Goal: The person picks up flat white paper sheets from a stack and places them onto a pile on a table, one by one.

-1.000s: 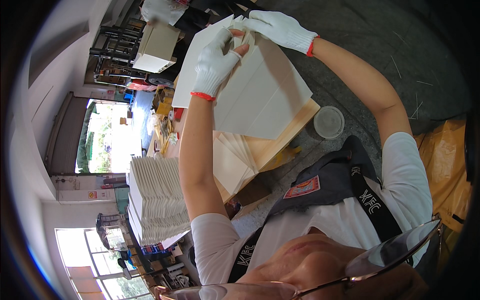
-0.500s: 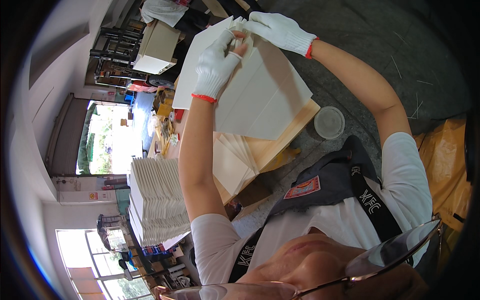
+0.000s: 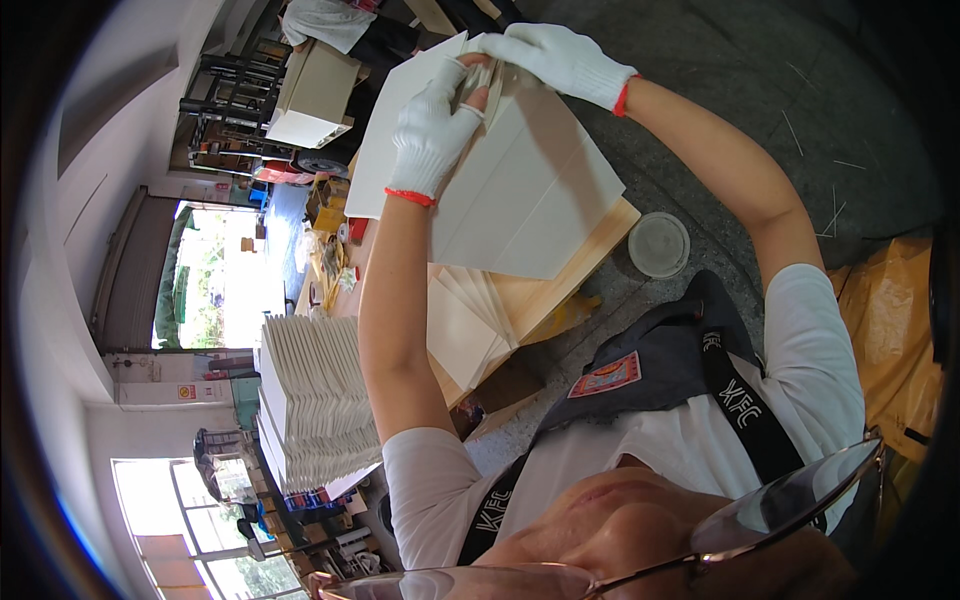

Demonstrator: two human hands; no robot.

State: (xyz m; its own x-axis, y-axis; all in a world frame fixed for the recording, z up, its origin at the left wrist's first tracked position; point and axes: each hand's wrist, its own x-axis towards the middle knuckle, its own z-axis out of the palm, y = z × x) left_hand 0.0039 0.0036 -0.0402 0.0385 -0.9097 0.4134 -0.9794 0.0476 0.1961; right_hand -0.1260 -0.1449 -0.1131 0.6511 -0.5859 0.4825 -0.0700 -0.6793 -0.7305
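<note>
A large white creased cardboard sheet (image 3: 520,190) lies at the near end of the wooden table, with narrow folded strips along its far edge. My left hand (image 3: 432,135), in a white knitted glove with a red cuff, is closed on those strips; its bare thumb and a bare fingertip poke out of the glove. From the right, my right hand (image 3: 560,65), gloved the same way, curls its fingers over the same far edge, close to the left fingertips. The undersides of the right fingers are hidden. Another white panel (image 3: 385,150) lies left of the creased sheet, partly under my left hand.
Several thin white sheets (image 3: 465,325) lie fanned on the wooden table (image 3: 560,290). Left of my left arm rises a tall stack of white panels (image 3: 315,400). A round pale lid or tub (image 3: 659,245) is on the floor at right. Another person (image 3: 330,25) stands beyond, near a forklift (image 3: 225,110).
My right fingers have slid slightly left over the far edge, toward the left fingertips. The folded strips between my hands have shifted a little. The left hand has barely moved.
</note>
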